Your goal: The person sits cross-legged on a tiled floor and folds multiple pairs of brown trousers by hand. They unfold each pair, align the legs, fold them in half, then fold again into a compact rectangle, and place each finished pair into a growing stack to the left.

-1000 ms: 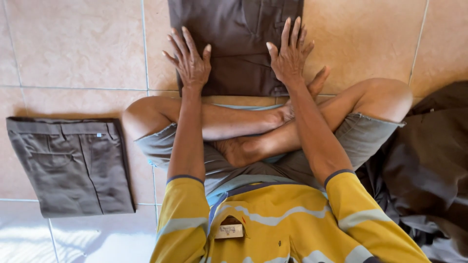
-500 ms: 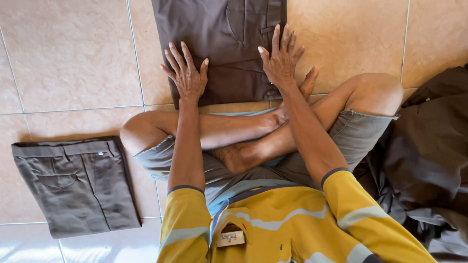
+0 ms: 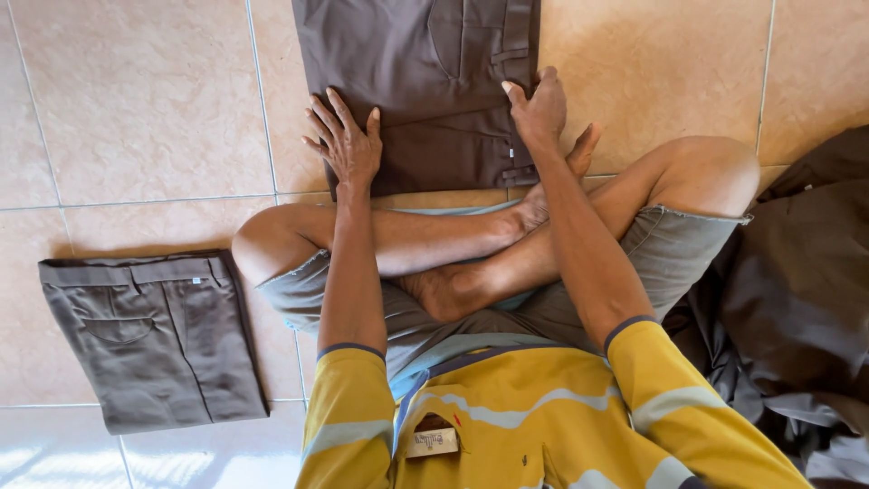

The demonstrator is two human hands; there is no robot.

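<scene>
Brown trousers [image 3: 425,91] were spread on the tiled floor [image 3: 136,118] ahead of the crossed legs. The left hand [image 3: 346,145] was laid flat, fingers apart, while the right hand [image 3: 539,110] was pinched on the waistband edge (beside a belt loop). The fold could be skewed if the cloth were dragged under the flat palm.

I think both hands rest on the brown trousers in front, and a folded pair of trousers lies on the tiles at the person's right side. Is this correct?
Not quite. The head view shows the folded trousers at the person's left side. The left hand and right hand do rest on the brown trousers.
</scene>
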